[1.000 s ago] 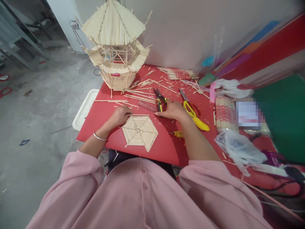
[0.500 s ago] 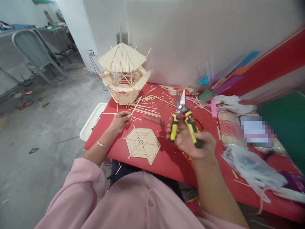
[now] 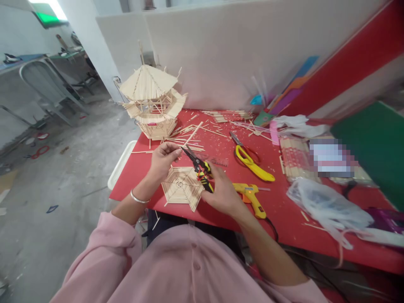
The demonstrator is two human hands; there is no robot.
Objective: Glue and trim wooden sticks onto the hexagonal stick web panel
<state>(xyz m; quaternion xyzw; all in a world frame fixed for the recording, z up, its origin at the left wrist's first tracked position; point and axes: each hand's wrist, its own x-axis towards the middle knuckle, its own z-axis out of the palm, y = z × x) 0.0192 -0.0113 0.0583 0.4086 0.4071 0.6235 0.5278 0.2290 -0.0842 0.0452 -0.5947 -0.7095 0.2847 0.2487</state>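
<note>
My left hand (image 3: pixel 164 160) pinches a thin wooden stick (image 3: pixel 193 134) that slants up to the right. In my right hand (image 3: pixel 221 189) are the black and yellow cutters (image 3: pixel 202 169), gripped by the handles. Their blades point up and left and meet the stick close to my left fingertips. Below both hands a hexagonal panel of sticks (image 3: pixel 181 187) lies flat on the red table (image 3: pixel 221 216). Behind my left hand stands a tiered pagoda model (image 3: pixel 150 101) made of sticks.
Yellow-handled scissors (image 3: pixel 251 162) and a yellow glue gun (image 3: pixel 252 198) lie right of my right hand. Loose sticks (image 3: pixel 227 115) are scattered at the back. Plastic bags (image 3: pixel 325 208) and packed sticks (image 3: pixel 295 153) are on the right; a white tray (image 3: pixel 121 164) is at the left edge.
My right hand has moved left with the cutters, bringing the blades to the stick by my left hand. The scissors and glue gun now show fully. The view has shifted slightly.
</note>
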